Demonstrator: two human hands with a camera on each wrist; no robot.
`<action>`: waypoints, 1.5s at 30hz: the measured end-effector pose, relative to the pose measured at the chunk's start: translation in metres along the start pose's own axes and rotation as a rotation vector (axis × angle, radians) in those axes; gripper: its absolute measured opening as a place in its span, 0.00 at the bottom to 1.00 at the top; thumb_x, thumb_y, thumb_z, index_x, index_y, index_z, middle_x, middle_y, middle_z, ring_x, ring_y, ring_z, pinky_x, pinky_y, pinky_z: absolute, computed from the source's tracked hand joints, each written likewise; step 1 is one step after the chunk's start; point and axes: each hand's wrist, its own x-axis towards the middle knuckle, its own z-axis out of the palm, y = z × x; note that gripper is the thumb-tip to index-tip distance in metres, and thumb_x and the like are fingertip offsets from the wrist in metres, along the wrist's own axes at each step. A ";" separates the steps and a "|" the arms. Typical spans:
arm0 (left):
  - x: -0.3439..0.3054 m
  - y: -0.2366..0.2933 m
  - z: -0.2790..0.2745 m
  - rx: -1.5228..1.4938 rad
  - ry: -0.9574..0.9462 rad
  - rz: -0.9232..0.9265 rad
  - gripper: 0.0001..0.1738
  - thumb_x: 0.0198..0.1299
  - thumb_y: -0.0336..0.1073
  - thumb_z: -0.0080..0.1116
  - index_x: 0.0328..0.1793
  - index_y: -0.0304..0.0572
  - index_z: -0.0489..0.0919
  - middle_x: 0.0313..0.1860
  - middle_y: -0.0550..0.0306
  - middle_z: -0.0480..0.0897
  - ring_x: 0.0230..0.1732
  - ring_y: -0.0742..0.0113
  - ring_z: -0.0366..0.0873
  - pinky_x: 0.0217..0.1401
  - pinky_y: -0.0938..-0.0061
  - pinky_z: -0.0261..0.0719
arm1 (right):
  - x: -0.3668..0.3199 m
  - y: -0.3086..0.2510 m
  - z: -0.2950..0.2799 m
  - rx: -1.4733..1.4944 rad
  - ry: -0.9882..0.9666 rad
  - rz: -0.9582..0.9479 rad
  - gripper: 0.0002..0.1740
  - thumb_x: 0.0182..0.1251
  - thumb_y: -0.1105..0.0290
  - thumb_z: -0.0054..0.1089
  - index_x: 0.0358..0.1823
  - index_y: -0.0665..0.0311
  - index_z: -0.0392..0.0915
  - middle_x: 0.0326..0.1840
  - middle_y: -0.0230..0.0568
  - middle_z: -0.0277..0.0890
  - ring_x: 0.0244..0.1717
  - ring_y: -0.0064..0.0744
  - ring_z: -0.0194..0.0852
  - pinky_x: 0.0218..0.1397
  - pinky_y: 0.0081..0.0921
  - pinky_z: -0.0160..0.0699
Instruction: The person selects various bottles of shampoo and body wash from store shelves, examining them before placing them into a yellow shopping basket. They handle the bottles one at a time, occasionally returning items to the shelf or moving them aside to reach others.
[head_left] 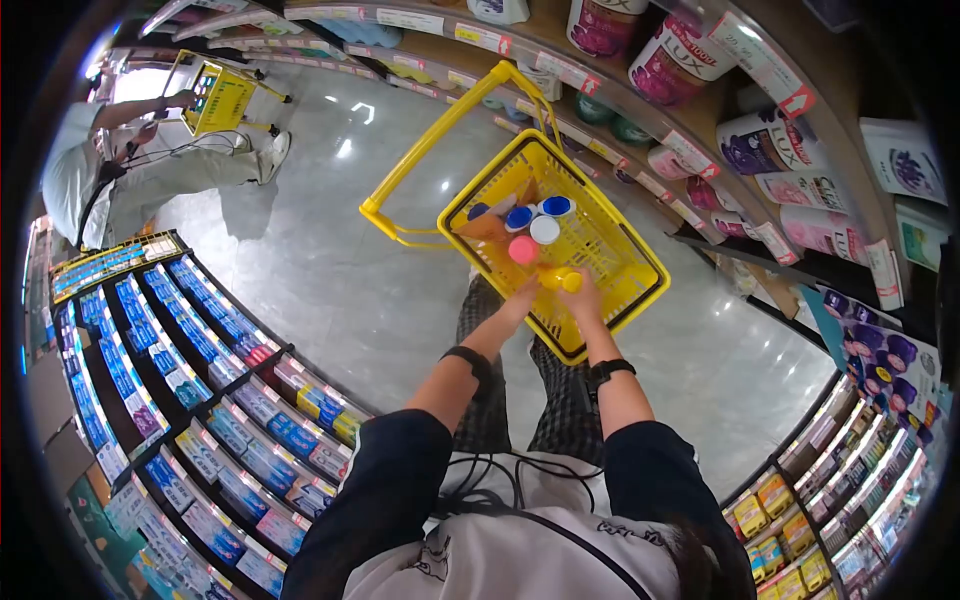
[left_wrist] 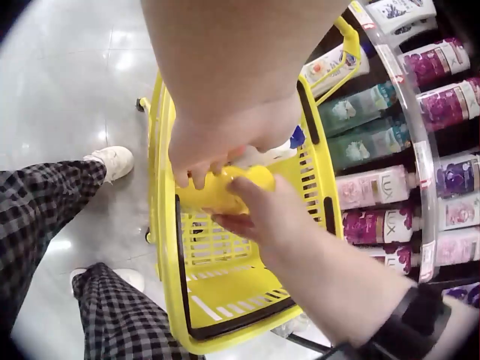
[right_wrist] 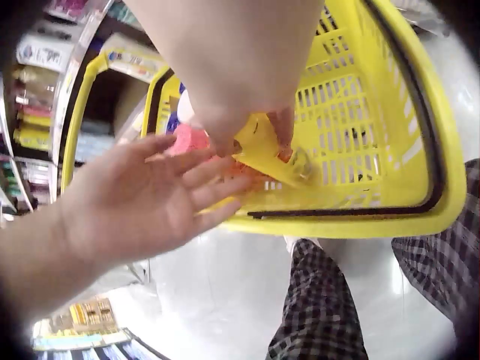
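Note:
Over the yellow shopping basket (head_left: 640, 300) my right hand (head_left: 582, 300) grips a yellow bottle (head_left: 556, 280), its thumb showing against the bottle in the left wrist view. My left hand (right_wrist: 142, 195) is beside it at the basket's rim, palm showing and fingers extended, nearly straight. Its fingertips overlap the bottle's side in the left wrist view. Grouped in the basket just past both hands are a pink-topped container (head_left: 522, 249), a white-capped one (head_left: 545, 230) and two blue-capped ones (head_left: 556, 206). A brownish package (head_left: 482, 227) leans at the basket's far end.
The basket has wheels and a raised yellow handle (head_left: 430, 130). Shelves of LUX bottles (head_left: 690, 55) line one side, toothpaste boxes (head_left: 190, 320) the other. Another person (head_left: 140, 180) stands at the far left with a yellow cart (head_left: 222, 95). Black cables (head_left: 500, 480) hang across my front.

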 end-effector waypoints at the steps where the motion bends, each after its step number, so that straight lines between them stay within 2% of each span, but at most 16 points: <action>1: -0.003 0.000 0.006 0.069 -0.056 0.066 0.40 0.56 0.39 0.51 0.73 0.45 0.47 0.65 0.51 0.63 0.66 0.62 0.58 0.64 0.71 0.58 | -0.010 -0.005 -0.016 0.023 0.039 0.015 0.27 0.43 0.66 0.66 0.48 0.61 0.69 0.41 0.52 0.77 0.46 0.48 0.75 0.46 0.35 0.73; 5: -0.021 0.022 0.046 0.721 -0.012 0.324 0.52 0.41 0.33 0.63 0.73 0.46 0.47 0.67 0.50 0.59 0.68 0.55 0.56 0.66 0.66 0.58 | -0.049 -0.045 -0.087 -0.041 0.055 -0.063 0.27 0.43 0.67 0.66 0.49 0.61 0.70 0.41 0.50 0.77 0.45 0.45 0.76 0.45 0.32 0.74; 8: -0.090 0.104 0.085 1.060 0.127 0.670 0.50 0.35 0.36 0.68 0.68 0.45 0.56 0.63 0.48 0.64 0.66 0.50 0.58 0.66 0.63 0.58 | -0.097 -0.102 -0.155 -0.053 0.059 -0.224 0.27 0.44 0.68 0.66 0.49 0.61 0.71 0.40 0.47 0.77 0.42 0.39 0.77 0.45 0.30 0.74; 11: -0.131 0.160 0.114 0.936 0.043 1.108 0.44 0.33 0.40 0.70 0.61 0.44 0.64 0.58 0.47 0.69 0.62 0.49 0.63 0.61 0.65 0.64 | -0.156 -0.179 -0.233 -0.058 0.026 -0.355 0.26 0.44 0.69 0.66 0.48 0.62 0.72 0.39 0.42 0.76 0.39 0.32 0.76 0.44 0.27 0.73; 16: -0.285 0.271 0.182 0.888 -0.120 1.212 0.39 0.33 0.42 0.70 0.56 0.43 0.68 0.50 0.49 0.74 0.50 0.49 0.73 0.51 0.65 0.72 | -0.265 -0.301 -0.345 -0.154 0.125 -0.587 0.28 0.43 0.67 0.69 0.49 0.60 0.70 0.39 0.40 0.76 0.42 0.31 0.77 0.47 0.25 0.72; 18: -0.347 0.302 0.207 0.865 -0.144 1.300 0.39 0.32 0.43 0.70 0.55 0.41 0.68 0.47 0.49 0.76 0.47 0.50 0.75 0.48 0.66 0.73 | -0.302 -0.329 -0.381 -0.026 0.109 -0.766 0.40 0.41 0.60 0.71 0.58 0.63 0.63 0.49 0.40 0.73 0.49 0.33 0.74 0.52 0.26 0.70; 20: -0.400 0.319 0.227 0.820 -0.187 1.366 0.39 0.33 0.43 0.71 0.55 0.38 0.68 0.45 0.49 0.77 0.45 0.53 0.77 0.47 0.68 0.74 | -0.331 -0.359 -0.394 0.409 0.010 -0.966 0.57 0.38 0.45 0.72 0.66 0.68 0.53 0.62 0.50 0.61 0.62 0.43 0.61 0.61 0.35 0.62; 22: -0.441 0.326 0.242 0.651 -0.407 1.274 0.39 0.34 0.44 0.70 0.55 0.36 0.68 0.44 0.49 0.78 0.44 0.58 0.77 0.48 0.70 0.73 | -0.352 -0.384 -0.411 0.536 -0.064 -1.106 0.58 0.41 0.35 0.63 0.66 0.68 0.52 0.65 0.59 0.57 0.61 0.49 0.63 0.61 0.39 0.64; 24: -0.473 0.326 0.252 0.507 -0.605 1.079 0.39 0.34 0.42 0.70 0.55 0.35 0.68 0.44 0.51 0.78 0.44 0.62 0.77 0.48 0.71 0.73 | -0.362 -0.398 -0.425 0.564 -0.193 -1.270 0.55 0.46 0.34 0.59 0.66 0.67 0.51 0.64 0.65 0.55 0.60 0.54 0.64 0.59 0.43 0.67; 26: -0.494 0.324 0.257 0.388 -0.771 0.795 0.40 0.33 0.38 0.71 0.56 0.35 0.68 0.45 0.54 0.77 0.45 0.65 0.77 0.48 0.72 0.74 | -0.366 -0.415 -0.424 0.676 -0.425 -1.433 0.45 0.50 0.43 0.60 0.62 0.67 0.57 0.58 0.62 0.62 0.55 0.52 0.69 0.57 0.43 0.69; 29: -0.499 0.314 0.264 0.239 -0.980 0.635 0.39 0.33 0.37 0.69 0.56 0.36 0.67 0.42 0.49 0.78 0.39 0.62 0.78 0.44 0.71 0.76 | -0.373 -0.425 -0.423 0.708 -0.643 -1.455 0.27 0.56 0.58 0.60 0.53 0.67 0.67 0.48 0.55 0.71 0.45 0.44 0.76 0.56 0.42 0.71; 33: -0.511 0.308 0.265 0.051 -1.120 0.540 0.37 0.36 0.37 0.68 0.56 0.34 0.69 0.44 0.52 0.79 0.43 0.67 0.78 0.49 0.74 0.74 | -0.386 -0.431 -0.414 0.751 -0.410 -1.408 0.09 0.58 0.71 0.54 0.39 0.66 0.75 0.36 0.40 0.72 0.33 0.31 0.75 0.55 0.38 0.73; 36: -0.525 0.306 0.272 0.206 -0.776 0.736 0.38 0.34 0.38 0.66 0.55 0.34 0.67 0.41 0.48 0.77 0.37 0.60 0.78 0.42 0.69 0.76 | -0.390 -0.427 -0.416 0.666 -0.229 -1.337 0.10 0.58 0.70 0.55 0.40 0.66 0.74 0.37 0.40 0.73 0.34 0.31 0.76 0.54 0.36 0.73; 37: -0.527 0.306 0.272 0.214 -0.737 0.766 0.37 0.34 0.37 0.66 0.55 0.34 0.67 0.41 0.48 0.78 0.38 0.61 0.78 0.43 0.70 0.76 | -0.394 -0.427 -0.418 0.564 -0.142 -1.260 0.14 0.60 0.65 0.54 0.44 0.66 0.73 0.38 0.41 0.74 0.38 0.33 0.76 0.53 0.34 0.73; 40: -0.528 0.307 0.272 0.241 -0.644 0.840 0.36 0.35 0.36 0.67 0.55 0.34 0.68 0.42 0.50 0.78 0.41 0.64 0.77 0.47 0.72 0.74 | -0.400 -0.429 -0.412 0.540 0.039 -1.149 0.12 0.65 0.63 0.49 0.35 0.65 0.73 0.33 0.34 0.71 0.35 0.24 0.72 0.44 0.23 0.75; 45: -0.516 0.302 0.266 0.322 -0.493 0.974 0.35 0.37 0.37 0.69 0.54 0.34 0.69 0.42 0.53 0.79 0.42 0.67 0.77 0.49 0.74 0.73 | -0.394 -0.423 -0.419 0.329 0.141 -1.114 0.18 0.67 0.56 0.47 0.41 0.66 0.72 0.36 0.38 0.73 0.37 0.26 0.74 0.41 0.20 0.74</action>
